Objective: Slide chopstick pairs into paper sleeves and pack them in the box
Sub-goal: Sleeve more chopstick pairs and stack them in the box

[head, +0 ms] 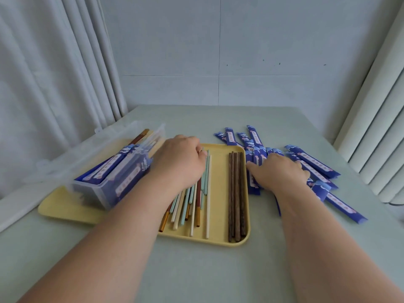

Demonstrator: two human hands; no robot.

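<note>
**Inspector:** Head view. How far along is the packing?

**Assistant:** Partly done, by my reading. The clear plastic box [91,189] stands at the left and already holds a stack of filled sleeves [109,169] lying lengthwise. Stick ends show at its far end.

**Inspector:** And what is outstanding?

**Assistant:** A good deal. The flat yellow tray [223,240] in the centre carries a loose bundle of mint, cream and red pastel chopsticks [206,193]. At its right side lies a row of dark brown wooden chopsticks [236,193], all unsleeved. A scattered heap of empty blue paper sleeves [314,169] lies on the pale green table [196,276], right of the tray.

**Inspector:** State of the hands?

**Assistant:** The left hand [179,162] is curled over the far ends of the pastel chopsticks. Its fingertips are hidden behind the knuckles, so I cannot tell whether it has a grip. The right hand [277,171] lies flat and spread on the sleeve heap, thumb stretched toward the tray, holding nothing.

**Inspector:** Step in hand?

**Assistant:** Likely selecting the next pair and its sleeve.
</note>
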